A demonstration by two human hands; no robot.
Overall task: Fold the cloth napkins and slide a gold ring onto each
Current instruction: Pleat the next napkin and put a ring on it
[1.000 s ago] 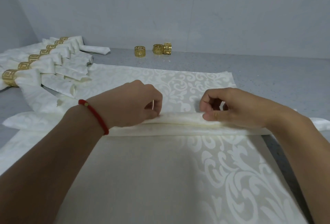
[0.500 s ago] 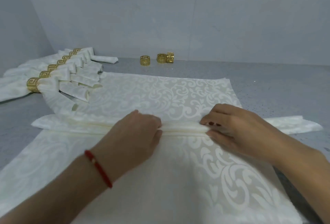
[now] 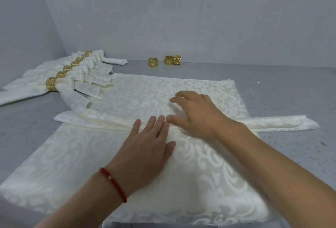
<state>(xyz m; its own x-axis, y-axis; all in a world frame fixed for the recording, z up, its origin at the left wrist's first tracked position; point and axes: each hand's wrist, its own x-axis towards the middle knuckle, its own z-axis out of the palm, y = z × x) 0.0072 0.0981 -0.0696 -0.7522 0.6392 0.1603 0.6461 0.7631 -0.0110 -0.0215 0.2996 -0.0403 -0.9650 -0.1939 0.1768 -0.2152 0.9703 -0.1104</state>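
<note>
A cream damask napkin lies spread over the grey table, with a long pleated band of folds running across its middle. My left hand lies flat on the cloth, fingertips touching the band. My right hand rests on the band just to the right, fingers spread and relaxed. Three loose gold rings stand at the back by the wall.
Several folded napkins, each in a gold ring, lie fanned at the back left, their ends overlapping the spread cloth's far left corner. Grey walls close the back and left. Bare grey table lies to the right.
Both hands let go of the pleated fold they pinched and now lie flat on it. The fold has moved farther from me, and the view has tilted up.
</note>
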